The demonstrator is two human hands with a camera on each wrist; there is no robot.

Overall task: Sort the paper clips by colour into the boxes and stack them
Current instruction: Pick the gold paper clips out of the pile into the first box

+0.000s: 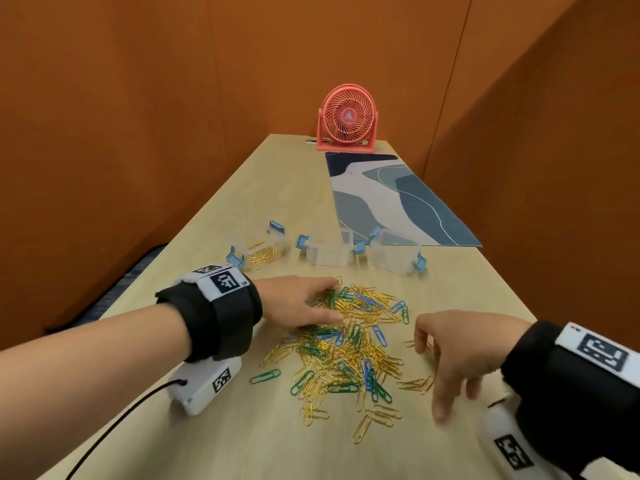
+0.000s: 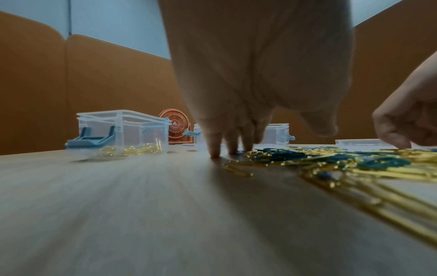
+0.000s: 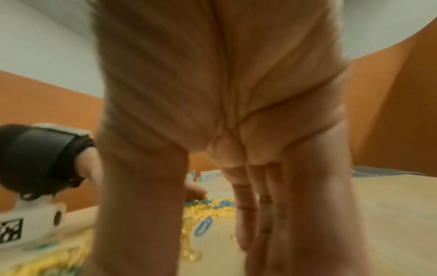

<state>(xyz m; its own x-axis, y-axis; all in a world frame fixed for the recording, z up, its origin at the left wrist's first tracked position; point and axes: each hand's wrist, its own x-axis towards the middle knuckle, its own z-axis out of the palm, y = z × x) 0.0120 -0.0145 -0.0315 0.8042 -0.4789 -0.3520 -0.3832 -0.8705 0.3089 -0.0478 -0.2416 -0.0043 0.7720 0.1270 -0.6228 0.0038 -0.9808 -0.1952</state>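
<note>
Currently my left hand (image 1: 298, 303) lies flat with its fingers straight, the grip wide and holding nothing. Its fingertips (image 2: 215, 151) touch the desk (image 1: 221, 438) at the far left edge of the paper clip pile (image 1: 349, 344), some resting on clips.

My right hand (image 1: 460, 351) hovers at the pile's right edge, fingers spread and pointing down, loosely bent. That grip is wide too, nothing pinched as far as I can see; the right wrist view is too blurred to confirm contact with the desk.

The pile sits between my two hands: mostly gold clips, with green and blue ones mixed in. A small cluster of gold clips (image 1: 415, 384) lies just under my right fingers. A stray green clip (image 1: 265, 376) lies near my left wrist, on the side of the pile closest to me.

Beyond my left fingertips stand three clear boxes with blue latches, all open. The left box (image 1: 263, 252) holds gold clips. The middle box (image 1: 329, 252) and the right box (image 1: 393, 254) look empty from the head view. None are stacked.

Farther off, past the boxes, are a patterned blue mat (image 1: 391, 199) and a pink desk fan (image 1: 347, 121) at the far end of the desk.
</note>
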